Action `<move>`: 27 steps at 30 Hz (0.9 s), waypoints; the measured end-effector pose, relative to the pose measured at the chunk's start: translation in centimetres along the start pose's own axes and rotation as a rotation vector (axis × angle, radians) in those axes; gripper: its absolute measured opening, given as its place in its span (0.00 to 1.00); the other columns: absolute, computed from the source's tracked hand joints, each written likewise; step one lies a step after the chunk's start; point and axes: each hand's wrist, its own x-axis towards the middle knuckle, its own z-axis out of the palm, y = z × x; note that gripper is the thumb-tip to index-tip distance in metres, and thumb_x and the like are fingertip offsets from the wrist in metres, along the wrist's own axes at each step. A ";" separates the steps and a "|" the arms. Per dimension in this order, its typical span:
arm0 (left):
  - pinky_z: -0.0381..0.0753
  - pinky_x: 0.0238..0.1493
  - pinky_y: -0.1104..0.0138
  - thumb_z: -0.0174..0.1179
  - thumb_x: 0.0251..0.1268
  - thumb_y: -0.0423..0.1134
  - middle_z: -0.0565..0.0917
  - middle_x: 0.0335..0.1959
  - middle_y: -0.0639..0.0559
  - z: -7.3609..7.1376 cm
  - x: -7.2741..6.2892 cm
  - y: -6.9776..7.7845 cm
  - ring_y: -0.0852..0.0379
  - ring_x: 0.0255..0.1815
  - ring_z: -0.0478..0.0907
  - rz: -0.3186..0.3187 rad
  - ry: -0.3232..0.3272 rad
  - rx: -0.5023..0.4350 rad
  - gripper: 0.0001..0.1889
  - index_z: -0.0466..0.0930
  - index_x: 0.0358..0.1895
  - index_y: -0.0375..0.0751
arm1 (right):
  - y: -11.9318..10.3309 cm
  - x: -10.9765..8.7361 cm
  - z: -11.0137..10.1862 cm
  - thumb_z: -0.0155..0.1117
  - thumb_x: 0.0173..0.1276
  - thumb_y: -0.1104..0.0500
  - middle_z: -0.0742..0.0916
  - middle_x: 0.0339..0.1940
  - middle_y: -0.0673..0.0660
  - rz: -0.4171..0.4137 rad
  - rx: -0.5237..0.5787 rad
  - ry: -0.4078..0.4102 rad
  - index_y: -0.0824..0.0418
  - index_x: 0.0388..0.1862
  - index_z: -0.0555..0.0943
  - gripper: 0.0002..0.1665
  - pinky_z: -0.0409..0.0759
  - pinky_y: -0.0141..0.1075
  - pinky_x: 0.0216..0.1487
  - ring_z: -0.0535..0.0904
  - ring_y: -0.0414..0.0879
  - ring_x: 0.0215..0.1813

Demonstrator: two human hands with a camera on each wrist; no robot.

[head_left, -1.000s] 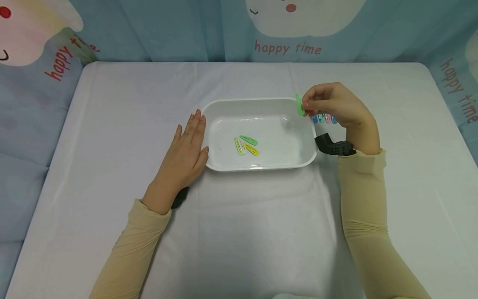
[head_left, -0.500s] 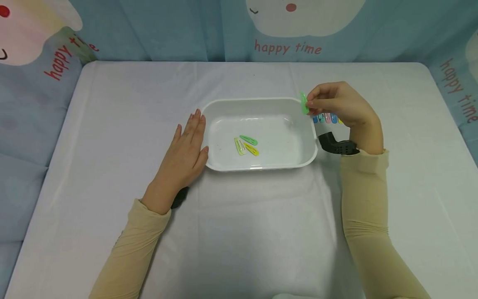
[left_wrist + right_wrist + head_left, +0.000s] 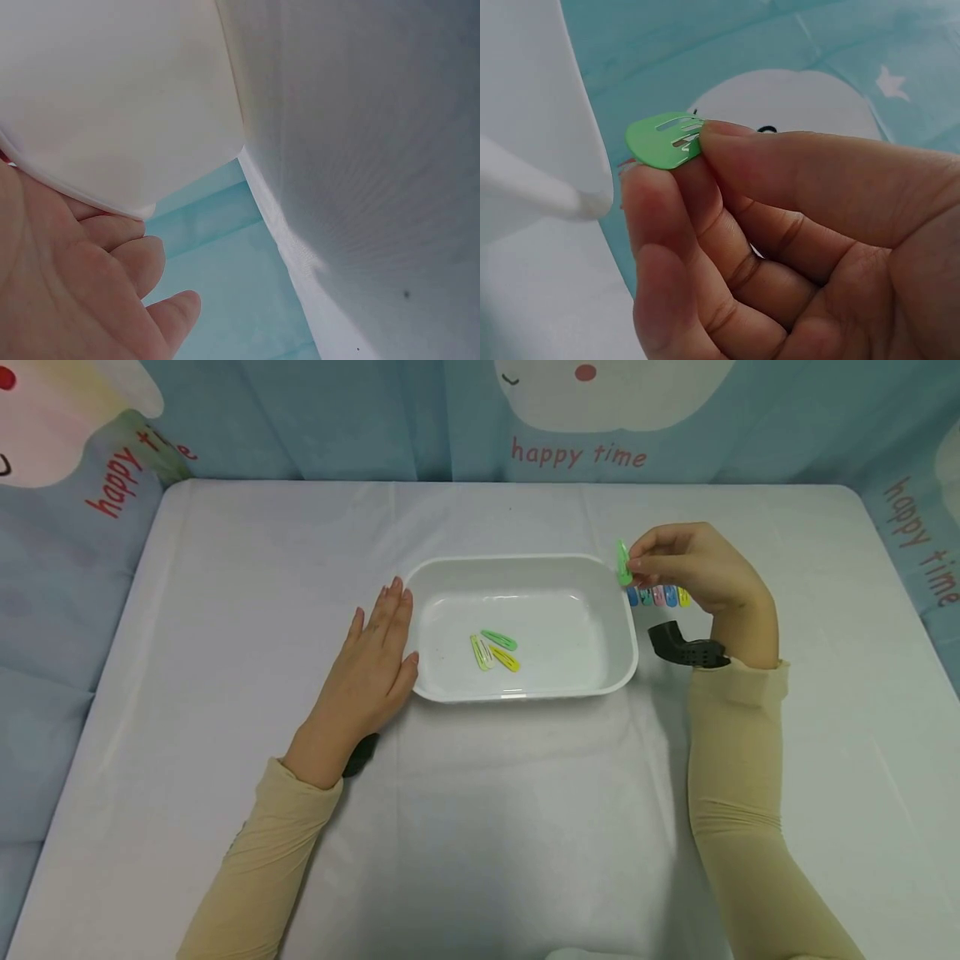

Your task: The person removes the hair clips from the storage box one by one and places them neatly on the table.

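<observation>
Hold the clip [image 3: 623, 563] (pinched in the right hand [image 3: 701, 567], beside the tray's [image 3: 555, 652] far right corner) lightly across its flat faces, as it is probably light, springy and slick, with the left hand [image 3: 367, 668] laid straight-fingered against the tray's left end.

The left hand [image 3: 372, 656] lies with its fingers [image 3: 385, 614] extended, while the right hand [image 3: 708, 568] bends inward at the wrist [image 3: 746, 635], thumb [image 3: 802, 172] and fingers pinching.

Before you, a white-clothed table [image 3: 480, 827] supports a white tray [image 3: 558, 647] near its centre; just beside the tray's right end lies a row of coloured hair clips [image 3: 659, 596], side by side.
</observation>
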 end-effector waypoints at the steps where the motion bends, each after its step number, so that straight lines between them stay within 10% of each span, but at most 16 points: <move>1: 0.42 0.70 0.48 0.39 0.71 0.41 0.43 0.76 0.40 0.0 0.0 0.0 0.50 0.76 0.39 0.000 0.001 -0.001 0.33 0.43 0.73 0.29 | 0.0 0.0 0.0 0.61 0.64 0.66 0.85 0.26 0.55 0.004 -0.007 0.005 0.66 0.32 0.81 0.03 0.80 0.32 0.33 0.80 0.46 0.29; 27: 0.41 0.71 0.49 0.39 0.71 0.40 0.42 0.76 0.41 0.0 0.1 0.0 0.50 0.76 0.39 -0.010 -0.016 -0.010 0.33 0.41 0.74 0.30 | 1.3 -0.5 -1.9 0.61 0.64 0.67 0.85 0.28 0.53 0.059 0.061 0.088 0.64 0.32 0.83 0.04 0.79 0.28 0.35 0.80 0.42 0.31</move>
